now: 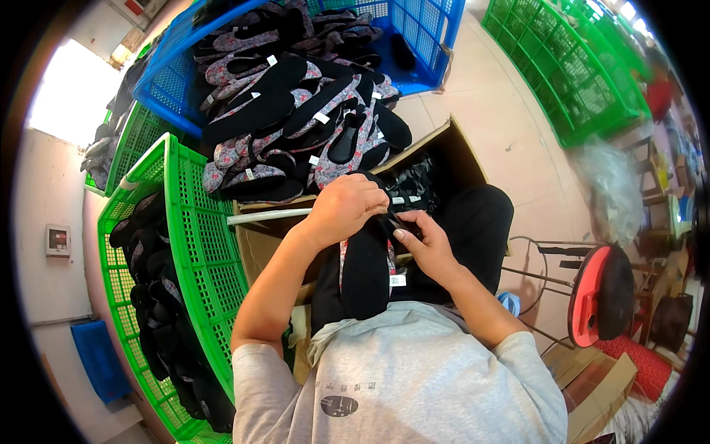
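Slipper (366, 266) gripped in my L hand (347, 206) nr carton (460, 154); R hand (429, 243) hold unclear; cld drop if L loosens.

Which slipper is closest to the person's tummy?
The single slipper with its flat black side showing, beneath the left hand and reaching the grey shirt. The flowery heap lies farther away.

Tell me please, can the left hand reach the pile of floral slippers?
Probably yes: the pile lies just beyond the left hand, with nothing visibly blocking, but it would likely first need to release the black-soled slipper.
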A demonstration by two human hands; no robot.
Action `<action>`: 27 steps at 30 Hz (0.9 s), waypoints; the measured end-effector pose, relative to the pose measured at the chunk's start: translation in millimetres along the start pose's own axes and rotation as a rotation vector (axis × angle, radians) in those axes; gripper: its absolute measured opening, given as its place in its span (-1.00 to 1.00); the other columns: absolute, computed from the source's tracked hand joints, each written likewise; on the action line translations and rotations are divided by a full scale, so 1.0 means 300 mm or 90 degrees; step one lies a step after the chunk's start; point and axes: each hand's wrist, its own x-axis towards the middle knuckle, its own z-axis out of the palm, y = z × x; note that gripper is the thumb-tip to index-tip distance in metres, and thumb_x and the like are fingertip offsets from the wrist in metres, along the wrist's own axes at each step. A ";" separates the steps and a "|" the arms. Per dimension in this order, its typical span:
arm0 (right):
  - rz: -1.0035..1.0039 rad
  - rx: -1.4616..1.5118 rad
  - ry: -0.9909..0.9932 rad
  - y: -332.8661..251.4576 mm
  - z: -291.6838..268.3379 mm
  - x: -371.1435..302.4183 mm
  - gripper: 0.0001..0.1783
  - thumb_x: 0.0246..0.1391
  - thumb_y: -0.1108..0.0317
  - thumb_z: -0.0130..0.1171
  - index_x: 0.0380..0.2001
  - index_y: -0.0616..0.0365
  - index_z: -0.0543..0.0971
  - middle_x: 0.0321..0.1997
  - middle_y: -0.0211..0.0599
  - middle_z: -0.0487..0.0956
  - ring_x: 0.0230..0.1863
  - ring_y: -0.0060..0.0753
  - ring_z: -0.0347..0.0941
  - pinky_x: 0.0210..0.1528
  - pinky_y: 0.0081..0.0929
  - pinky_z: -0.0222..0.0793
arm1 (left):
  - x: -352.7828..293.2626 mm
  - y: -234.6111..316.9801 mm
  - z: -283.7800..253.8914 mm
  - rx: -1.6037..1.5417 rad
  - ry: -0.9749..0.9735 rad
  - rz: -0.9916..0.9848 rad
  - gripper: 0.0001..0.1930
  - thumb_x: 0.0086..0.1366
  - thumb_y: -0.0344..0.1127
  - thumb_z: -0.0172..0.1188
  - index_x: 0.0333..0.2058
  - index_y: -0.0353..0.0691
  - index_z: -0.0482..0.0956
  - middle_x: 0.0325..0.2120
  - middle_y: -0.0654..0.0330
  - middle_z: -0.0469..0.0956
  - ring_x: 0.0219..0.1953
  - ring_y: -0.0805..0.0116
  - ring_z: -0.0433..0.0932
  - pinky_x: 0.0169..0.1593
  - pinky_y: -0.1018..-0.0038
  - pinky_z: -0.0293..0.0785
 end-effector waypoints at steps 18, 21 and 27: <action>-0.001 -0.159 0.005 0.031 0.020 0.036 -0.71 0.18 0.23 0.28 -0.14 0.16 0.52 -0.23 -0.19 0.61 -0.37 -0.34 0.49 -0.27 -0.44 0.42 | 0.008 -0.013 0.040 0.026 -0.014 -0.032 -0.92 0.18 -0.28 0.26 -0.42 -0.11 0.62 -0.47 0.26 0.52 -0.27 0.17 0.50 -0.19 0.27 0.43; -0.065 -0.145 0.023 0.058 0.026 0.044 -0.75 0.18 0.29 0.27 -0.15 0.18 0.52 -0.24 -0.20 0.61 -0.28 -0.32 0.53 -0.19 -0.44 0.43 | 0.019 -0.029 0.045 0.033 -0.009 -0.021 -0.92 0.18 -0.27 0.26 -0.43 -0.10 0.62 -0.48 0.27 0.52 -0.26 0.19 0.50 -0.18 0.27 0.44; -0.039 0.005 -0.001 0.072 0.043 0.035 -0.81 0.23 0.36 0.23 -0.16 0.22 0.51 -0.23 -0.37 0.59 -0.19 -0.56 0.47 -0.10 -0.56 0.39 | 0.092 -0.031 0.005 -0.007 -0.095 -0.074 -0.86 0.23 -0.23 0.21 -0.37 -0.15 0.62 -0.41 0.15 0.58 -0.32 0.07 0.58 -0.27 0.23 0.48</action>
